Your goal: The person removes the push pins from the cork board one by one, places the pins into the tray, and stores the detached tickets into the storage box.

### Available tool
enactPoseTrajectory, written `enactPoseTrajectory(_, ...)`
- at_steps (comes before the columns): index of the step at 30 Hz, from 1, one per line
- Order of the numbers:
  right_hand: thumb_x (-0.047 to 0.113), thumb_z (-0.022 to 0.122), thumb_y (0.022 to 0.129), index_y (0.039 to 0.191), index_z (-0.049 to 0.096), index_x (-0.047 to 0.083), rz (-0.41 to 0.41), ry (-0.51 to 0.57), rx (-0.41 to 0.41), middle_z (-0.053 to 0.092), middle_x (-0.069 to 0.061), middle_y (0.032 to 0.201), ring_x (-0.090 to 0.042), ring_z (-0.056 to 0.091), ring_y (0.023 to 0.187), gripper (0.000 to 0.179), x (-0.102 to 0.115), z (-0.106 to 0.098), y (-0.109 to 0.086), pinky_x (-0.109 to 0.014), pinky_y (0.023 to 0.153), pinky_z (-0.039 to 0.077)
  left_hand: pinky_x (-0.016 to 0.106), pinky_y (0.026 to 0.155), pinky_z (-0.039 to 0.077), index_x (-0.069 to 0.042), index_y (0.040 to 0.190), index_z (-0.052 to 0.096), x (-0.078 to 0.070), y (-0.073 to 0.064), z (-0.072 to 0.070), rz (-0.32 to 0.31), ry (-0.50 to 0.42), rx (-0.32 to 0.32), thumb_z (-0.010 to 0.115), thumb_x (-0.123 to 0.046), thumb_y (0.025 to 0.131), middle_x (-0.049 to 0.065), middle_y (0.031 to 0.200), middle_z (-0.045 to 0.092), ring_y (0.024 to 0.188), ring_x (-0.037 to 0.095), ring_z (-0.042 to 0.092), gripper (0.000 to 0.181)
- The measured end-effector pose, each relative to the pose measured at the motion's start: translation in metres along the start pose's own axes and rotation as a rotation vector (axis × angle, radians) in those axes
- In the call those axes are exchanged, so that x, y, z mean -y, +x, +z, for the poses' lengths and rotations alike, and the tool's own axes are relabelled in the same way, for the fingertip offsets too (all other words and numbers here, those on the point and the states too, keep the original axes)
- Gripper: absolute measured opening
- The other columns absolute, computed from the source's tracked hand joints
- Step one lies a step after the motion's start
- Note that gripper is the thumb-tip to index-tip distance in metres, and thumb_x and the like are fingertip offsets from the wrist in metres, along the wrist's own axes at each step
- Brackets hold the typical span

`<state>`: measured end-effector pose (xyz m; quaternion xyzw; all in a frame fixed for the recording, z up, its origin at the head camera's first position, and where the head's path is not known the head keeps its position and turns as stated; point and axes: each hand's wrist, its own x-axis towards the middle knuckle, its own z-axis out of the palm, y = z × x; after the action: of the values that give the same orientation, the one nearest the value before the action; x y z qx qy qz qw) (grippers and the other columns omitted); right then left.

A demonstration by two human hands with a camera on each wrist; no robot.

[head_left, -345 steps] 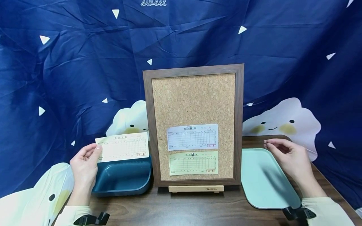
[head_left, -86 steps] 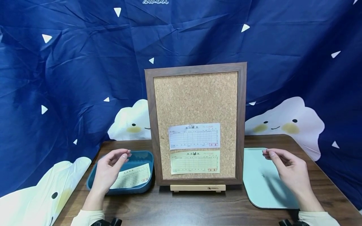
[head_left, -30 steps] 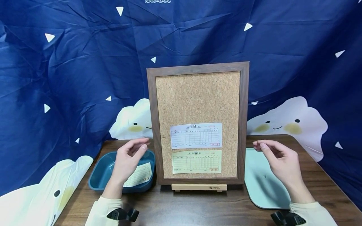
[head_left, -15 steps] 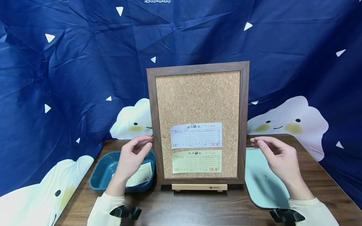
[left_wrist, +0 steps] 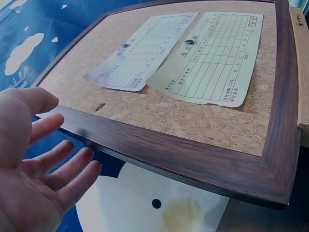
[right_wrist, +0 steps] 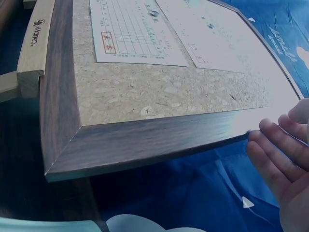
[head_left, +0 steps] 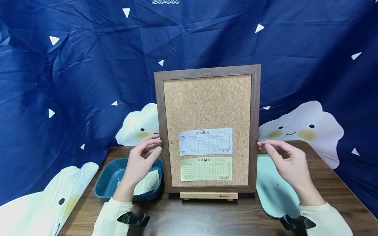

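A cork board (head_left: 206,101) in a dark wooden frame stands upright between my two hands. Pinned low on it are a bluish-white receipt slip (head_left: 205,146) and, below that, a pale green one (head_left: 206,172), each with a silvery tack at its top. My left hand (head_left: 140,165) is at the board's left side, fingertips right by the frame. In the left wrist view that hand (left_wrist: 36,166) has spread, loosely bent fingers. On the other side my right hand (head_left: 290,165) has its fingertips at the frame's right edge; the right wrist view shows its fingers (right_wrist: 273,157) extended beside the frame.
A blue bin (head_left: 101,186) at the left holds a cream slip (head_left: 147,183), partly hidden by my left arm. A mint tray (head_left: 274,203) with a tiny dark object (head_left: 277,184) lies at the right. A light wooden stand (head_left: 208,195) supports the board.
Earlier my left hand held the cream slip over the bin; now it lies inside. A tiny dark object has appeared on the tray. Both hands have since moved inward to the board's sides.
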<state>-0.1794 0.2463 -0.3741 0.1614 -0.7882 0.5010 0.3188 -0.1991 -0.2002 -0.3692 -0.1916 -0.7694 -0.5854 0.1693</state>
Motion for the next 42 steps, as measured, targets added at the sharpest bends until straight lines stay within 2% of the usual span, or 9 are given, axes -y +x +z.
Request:
enactPoseTrajectory(5, -0.004, 0.069, 0.102, 0.113, 0.080, -0.003, 0.001, -0.005, -0.009, 0.079, 0.024, 0.102, 0.007, 0.075, 0.093, 0.016, 0.003, 0.002, 0.002, -0.008, 0.077, 0.054, 0.020, 0.106, 0.053, 0.000, 0.129, 0.073, -0.001, 0.003, 0.002, -0.024, 0.024, 0.000, 0.071, -0.006, 0.102, 0.013, 0.156, 0.058, 0.133, 0.026, 0.068, 0.028)
enactPoseTrajectory(7, -0.005, 0.069, 0.101, 0.112, 0.079, -0.004, -0.012, 0.004, -0.001, 0.079, 0.023, 0.102, 0.007, 0.075, 0.094, 0.016, 0.005, 0.003, 0.003, -0.008, 0.080, 0.055, 0.020, 0.107, 0.053, 0.000, 0.130, 0.073, -0.001, 0.004, 0.003, -0.028, 0.034, 0.005, 0.071, -0.007, 0.103, 0.013, 0.157, 0.057, 0.135, 0.037, 0.066, 0.028)
enactPoseTrajectory(15, -0.010, 0.065, 0.101, 0.109, 0.078, -0.007, -0.060, 0.057, 0.047, 0.079, 0.019, 0.103, 0.002, 0.077, 0.094, 0.015, 0.011, 0.010, 0.011, -0.012, 0.085, 0.058, 0.024, 0.109, 0.053, -0.002, 0.130, 0.072, -0.001, 0.009, 0.011, -0.046, 0.022, 0.018, 0.071, -0.009, 0.103, 0.013, 0.162, 0.050, 0.141, 0.037, 0.060, 0.028)
enactPoseTrajectory(21, -0.011, 0.066, 0.100, 0.109, 0.079, -0.005, -0.090, 0.050, 0.057, 0.079, 0.018, 0.104, 0.002, 0.077, 0.094, 0.016, 0.015, 0.016, 0.014, -0.012, 0.083, 0.058, 0.052, 0.115, 0.051, -0.001, 0.131, 0.072, -0.001, 0.009, 0.016, -0.062, 0.023, 0.022, 0.070, -0.011, 0.105, 0.016, 0.166, 0.044, 0.144, 0.042, 0.057, 0.028)
enactPoseTrajectory(24, -0.011, 0.066, 0.100, 0.109, 0.079, -0.004, -0.110, 0.052, 0.066, 0.079, 0.019, 0.105, 0.002, 0.077, 0.095, 0.018, 0.016, 0.018, 0.015, -0.011, 0.082, 0.058, 0.060, 0.116, 0.048, -0.001, 0.130, 0.072, -0.002, 0.009, 0.017, -0.059, 0.020, 0.020, 0.070, -0.012, 0.105, 0.018, 0.167, 0.043, 0.145, 0.044, 0.056, 0.027)
enactPoseTrajectory(29, -0.014, 0.065, 0.098, 0.109, 0.078, -0.005, -0.129, 0.091, 0.069, 0.080, 0.014, 0.104, 0.001, 0.078, 0.094, 0.019, 0.019, 0.023, 0.017, -0.012, 0.083, 0.058, 0.063, 0.117, 0.046, -0.004, 0.129, 0.074, -0.003, 0.012, 0.020, -0.060, 0.044, 0.020, 0.071, -0.013, 0.104, 0.017, 0.169, 0.040, 0.148, 0.045, 0.053, 0.027)
enactPoseTrajectory(34, -0.017, 0.065, 0.096, 0.108, 0.078, -0.008, -0.134, 0.141, 0.050, 0.082, 0.007, 0.103, -0.003, 0.078, 0.090, 0.019, 0.022, 0.028, 0.019, -0.012, 0.083, 0.058, 0.066, 0.118, 0.044, -0.005, 0.129, 0.074, -0.004, 0.015, 0.023, -0.067, 0.063, 0.033, 0.072, -0.015, 0.104, 0.017, 0.172, 0.035, 0.155, 0.044, 0.043, 0.027)
enactPoseTrajectory(38, -0.017, 0.066, 0.096, 0.107, 0.079, -0.005, -0.133, 0.127, 0.054, 0.081, 0.011, 0.102, -0.002, 0.077, 0.090, 0.021, 0.025, 0.031, 0.021, -0.011, 0.083, 0.058, 0.068, 0.118, 0.043, -0.007, 0.129, 0.074, -0.005, 0.017, 0.025, -0.070, 0.086, 0.044, 0.072, -0.017, 0.104, 0.017, 0.174, 0.033, 0.161, 0.043, 0.034, 0.027)
enactPoseTrajectory(42, -0.015, 0.067, 0.097, 0.108, 0.079, -0.003, -0.127, 0.118, 0.075, 0.081, 0.010, 0.102, -0.003, 0.077, 0.090, 0.021, 0.029, 0.035, 0.024, -0.012, 0.082, 0.058, 0.071, 0.116, 0.043, -0.009, 0.129, 0.075, -0.005, 0.019, 0.028, -0.070, 0.113, 0.044, 0.074, -0.020, 0.103, 0.016, 0.173, 0.034, 0.161, 0.043, 0.033, 0.028)
